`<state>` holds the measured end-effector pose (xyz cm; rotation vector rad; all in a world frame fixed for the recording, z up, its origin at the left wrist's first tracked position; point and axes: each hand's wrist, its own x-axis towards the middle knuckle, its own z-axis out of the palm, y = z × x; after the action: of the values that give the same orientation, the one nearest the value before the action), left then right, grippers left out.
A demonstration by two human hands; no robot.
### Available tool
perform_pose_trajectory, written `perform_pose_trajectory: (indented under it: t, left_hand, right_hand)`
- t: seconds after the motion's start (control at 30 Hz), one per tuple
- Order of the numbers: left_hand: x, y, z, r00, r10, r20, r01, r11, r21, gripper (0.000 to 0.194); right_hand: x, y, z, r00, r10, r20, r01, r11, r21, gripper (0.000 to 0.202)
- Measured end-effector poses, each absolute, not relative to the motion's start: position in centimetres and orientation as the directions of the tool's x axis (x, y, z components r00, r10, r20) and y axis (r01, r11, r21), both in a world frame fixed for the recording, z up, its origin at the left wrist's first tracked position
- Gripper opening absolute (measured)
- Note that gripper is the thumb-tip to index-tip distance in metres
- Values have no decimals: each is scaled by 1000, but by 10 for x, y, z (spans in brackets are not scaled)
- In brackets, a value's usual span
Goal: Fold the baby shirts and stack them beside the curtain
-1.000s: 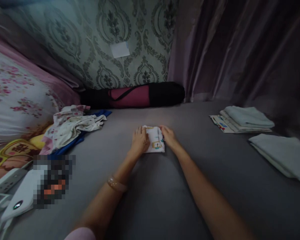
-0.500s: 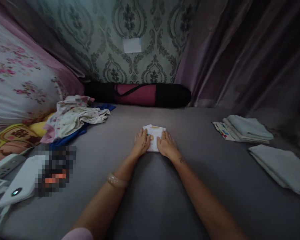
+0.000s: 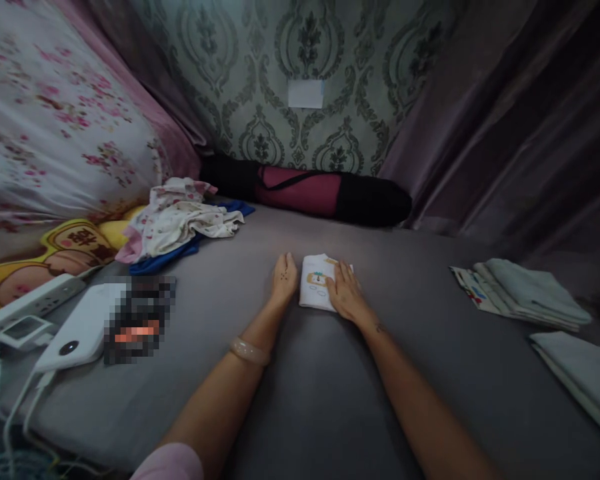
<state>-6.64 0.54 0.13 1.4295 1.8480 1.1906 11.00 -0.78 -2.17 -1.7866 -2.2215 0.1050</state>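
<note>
A small folded white garment [image 3: 318, 287] with an orange and green print lies flat on the grey sheet in front of me. My right hand [image 3: 347, 291] rests on its right side, fingers stretched out and flat. Just left of the garment, my left hand [image 3: 285, 277] stands on its edge on the sheet, with straight fingers and nothing in it. A narrow gap separates it from the cloth. The left palm is turned away from view.
At left lie rumpled clothes [image 3: 185, 217], a yellow cartoon cushion [image 3: 55, 257], a white power bank [image 3: 83, 333] and a power strip [image 3: 35, 307]. Folded cloths [image 3: 535, 287] are stacked at right, another [image 3: 580, 373] nearer. A black and maroon bag [image 3: 300, 190] lies along the wall.
My left hand has come off the garment and turned on edge beside it, uncovering the print. My right hand remains on the cloth. The view has shifted left and tilted slightly.
</note>
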Motion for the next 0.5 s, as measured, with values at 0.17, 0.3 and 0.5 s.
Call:
perform_pose_trajectory:
  t: [0.17, 0.3, 0.5]
  left_hand:
    - [-71, 9, 4, -382, 920, 82, 436, 102, 894, 38]
    - [-72, 11, 3, -397, 916, 53, 394, 118, 911, 36]
    - [-73, 14, -2, -368, 928, 61, 374, 88, 923, 38]
  right_hand:
    - [104, -7, -6, -159, 984, 81, 964, 172, -204, 60]
    - [84, -9, 13, -124, 986, 109, 983, 137, -121, 53]
    - [44, -10, 19, -325, 911, 254, 927, 359, -104, 52]
